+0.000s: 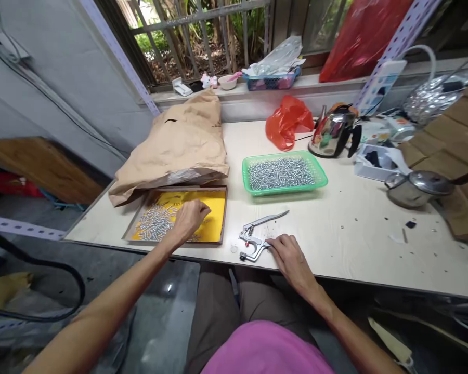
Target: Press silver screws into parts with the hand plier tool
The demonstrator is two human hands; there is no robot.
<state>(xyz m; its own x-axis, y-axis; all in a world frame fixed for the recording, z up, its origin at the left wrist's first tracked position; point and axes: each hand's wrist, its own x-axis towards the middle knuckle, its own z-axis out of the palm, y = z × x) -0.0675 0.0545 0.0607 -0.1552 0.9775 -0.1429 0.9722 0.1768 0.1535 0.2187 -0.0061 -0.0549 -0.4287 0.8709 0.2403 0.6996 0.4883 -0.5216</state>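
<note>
My left hand [190, 218] reaches into a shallow yellow tray [214, 205] holding several small metal pieces [154, 222]; its fingers are curled together over the pieces, and what they pinch is hidden. My right hand [288, 255] rests on the table edge with fingers pressed on the lower handle of a metal plier-like press tool [253, 240]. Beyond the tool stands a green plastic basket [284, 189] filled with several small metal parts [280, 173].
A brown paper sack [179, 143] lies behind the yellow tray. A red plastic bag [286, 122], a steel kettle [333, 132], a lidded steel pot [417, 188] and cardboard boxes [452, 140] crowd the back right. The white tabletop [354, 234] holds small scattered bits.
</note>
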